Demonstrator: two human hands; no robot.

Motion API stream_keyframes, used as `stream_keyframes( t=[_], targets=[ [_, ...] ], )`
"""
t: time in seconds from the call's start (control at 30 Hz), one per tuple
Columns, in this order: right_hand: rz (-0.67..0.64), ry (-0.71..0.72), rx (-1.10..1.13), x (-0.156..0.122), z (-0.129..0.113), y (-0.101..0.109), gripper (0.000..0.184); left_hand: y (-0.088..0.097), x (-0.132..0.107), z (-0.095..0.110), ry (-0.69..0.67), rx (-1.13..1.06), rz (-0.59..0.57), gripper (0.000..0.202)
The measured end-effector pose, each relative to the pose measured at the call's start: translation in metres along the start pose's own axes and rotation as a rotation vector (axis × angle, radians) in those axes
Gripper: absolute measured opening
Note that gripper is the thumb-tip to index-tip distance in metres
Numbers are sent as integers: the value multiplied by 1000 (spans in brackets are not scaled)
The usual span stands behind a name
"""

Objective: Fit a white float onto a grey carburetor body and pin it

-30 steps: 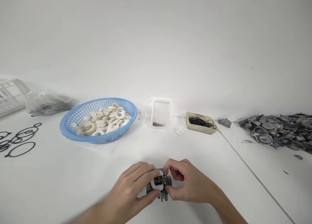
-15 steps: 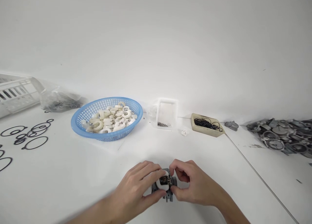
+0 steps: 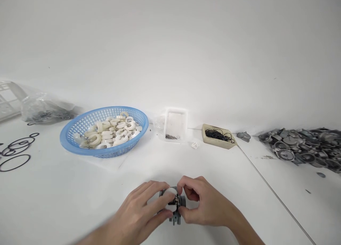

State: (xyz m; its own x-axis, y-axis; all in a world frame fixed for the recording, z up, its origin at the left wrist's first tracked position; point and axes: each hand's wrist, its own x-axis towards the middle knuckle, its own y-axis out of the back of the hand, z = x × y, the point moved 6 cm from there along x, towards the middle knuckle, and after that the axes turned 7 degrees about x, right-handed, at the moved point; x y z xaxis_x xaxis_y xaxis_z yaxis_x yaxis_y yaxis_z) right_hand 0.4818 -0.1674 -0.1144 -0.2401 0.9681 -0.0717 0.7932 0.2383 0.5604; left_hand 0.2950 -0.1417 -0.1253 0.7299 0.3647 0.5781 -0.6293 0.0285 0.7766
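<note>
A small grey metal carburetor body (image 3: 175, 218) sits low at the middle of the table, with a white plastic float (image 3: 172, 206) on its top. My left hand (image 3: 138, 209) grips it from the left, thumb at the near side and a finger lying across the float. At the float's hinge side, my right hand (image 3: 207, 204) has thumb and index fingertip pressed to the body's right part. Whether a small pin is between those fingertips is too small to make out. My fingers partly cover the body.
A blue basket (image 3: 65, 136) holds several white floats. Behind are a white tray (image 3: 176, 113) with small pins and a yellowish tray (image 3: 218, 142) of black rubber rings. Grey metal parts (image 3: 301, 149) are heaped at right; black rings (image 3: 16, 162) and a plastic bag (image 3: 48, 108) lie left.
The view has shifted a little, so everything sits further left. My left index finger now lies across the float, covering more of its opening. Both hands stay on the carburetor body.
</note>
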Motion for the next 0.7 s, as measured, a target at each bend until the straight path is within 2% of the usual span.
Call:
stream_keyframes(
  t=[0.37, 0.7],
  targets=[
    [-2, 28, 18, 0, 1, -2, 28, 13, 9, 11, -24, 121, 53, 31],
    [-9, 27, -3, 1, -2, -1, 28, 12, 8, 11, -24, 113, 37, 29]
  ],
)
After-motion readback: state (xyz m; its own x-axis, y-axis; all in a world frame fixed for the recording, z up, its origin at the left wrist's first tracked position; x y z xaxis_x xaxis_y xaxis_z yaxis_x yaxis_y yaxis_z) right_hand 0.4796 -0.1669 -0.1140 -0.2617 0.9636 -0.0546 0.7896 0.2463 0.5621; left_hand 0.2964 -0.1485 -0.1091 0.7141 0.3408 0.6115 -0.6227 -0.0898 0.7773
